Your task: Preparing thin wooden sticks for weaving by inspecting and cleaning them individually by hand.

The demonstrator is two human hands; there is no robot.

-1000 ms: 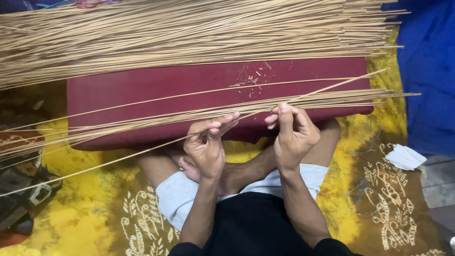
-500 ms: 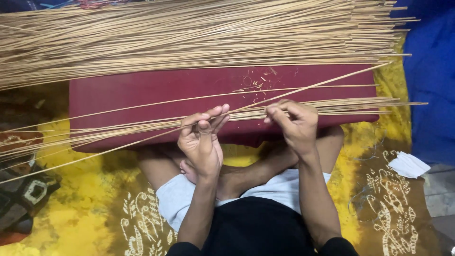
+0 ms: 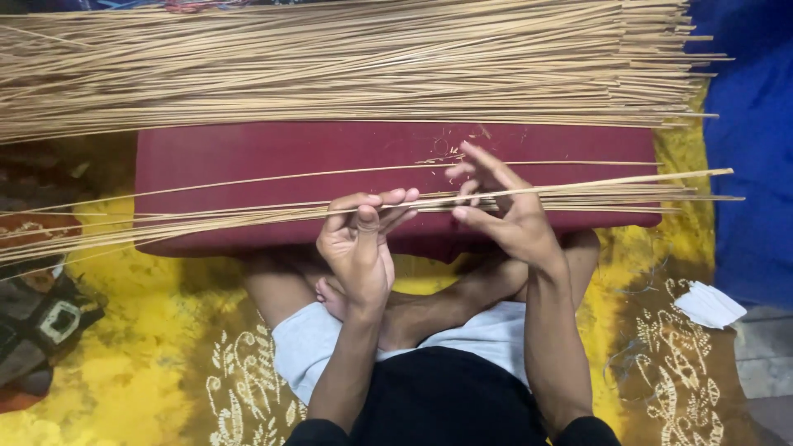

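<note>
Below, both hands work a thin sheaf of bamboo sticks lying across the maroon cushion: the left hand pinches it, the right hand grips one stick, fingers spread.

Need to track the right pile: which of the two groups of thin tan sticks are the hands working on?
The near, thinner spread of thin tan sticks along the maroon board's front edge: both the left hand and right hand touch it. The dense far heap lies untouched.
</note>
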